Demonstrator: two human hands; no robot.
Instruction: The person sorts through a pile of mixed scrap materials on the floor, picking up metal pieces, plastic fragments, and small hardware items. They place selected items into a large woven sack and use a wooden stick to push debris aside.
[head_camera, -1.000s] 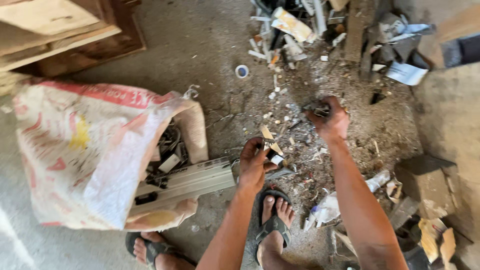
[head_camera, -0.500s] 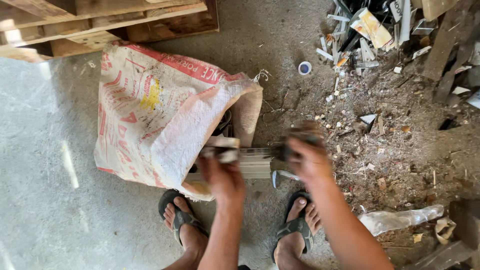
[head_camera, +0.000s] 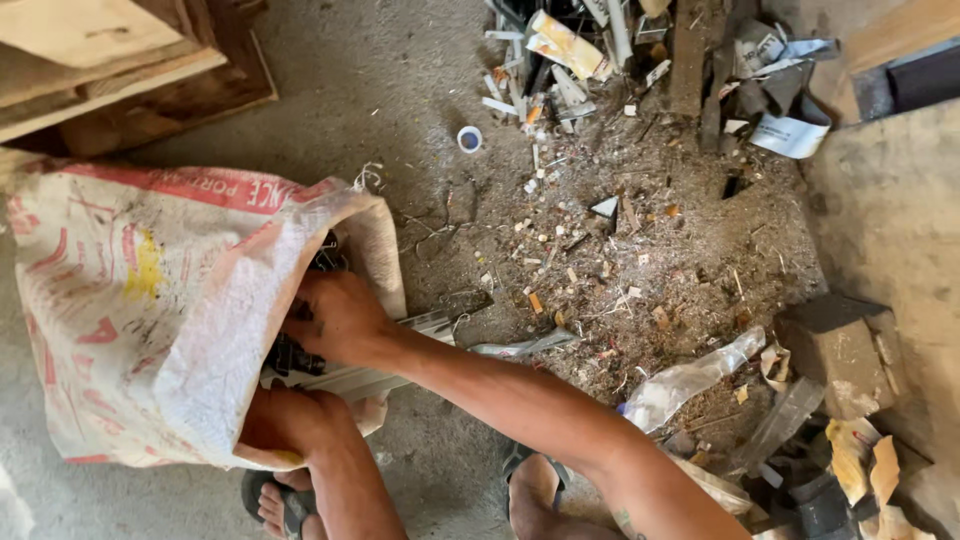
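White woven sack (head_camera: 150, 310), red and yellow print; grey floor (head_camera: 400, 100).

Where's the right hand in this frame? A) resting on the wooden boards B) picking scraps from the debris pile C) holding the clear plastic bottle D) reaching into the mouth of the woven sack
D: the right hand sits at the open mouth of the sack, fingers on dark scrap inside it.

floor (head_camera: 420, 90): dusty grey concrete; wooden planks (head_camera: 110, 60) top left; debris pile (head_camera: 640, 80) top right; daylight
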